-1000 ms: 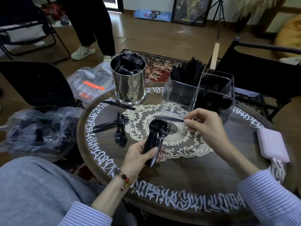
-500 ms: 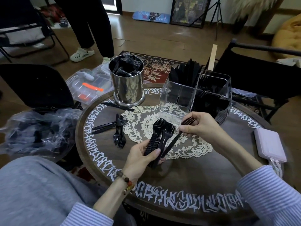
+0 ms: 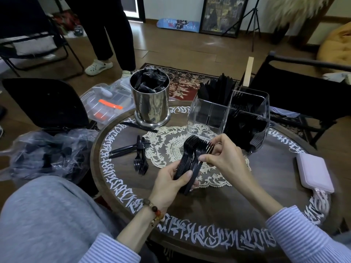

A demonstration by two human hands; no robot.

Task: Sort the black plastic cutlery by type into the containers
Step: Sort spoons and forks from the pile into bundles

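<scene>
While left grip [image 3: 171, 179] holds forks [image 3: 187, 158], right grip [image 3: 222, 154] pinches one.

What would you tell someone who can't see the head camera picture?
A person's left hand grips a stack of black forks over a round table, and the right hand pinches one more fork against it. Behind stand a clear divided container and a metal canister, both holding black items; loose cutlery lies to the left.
</scene>
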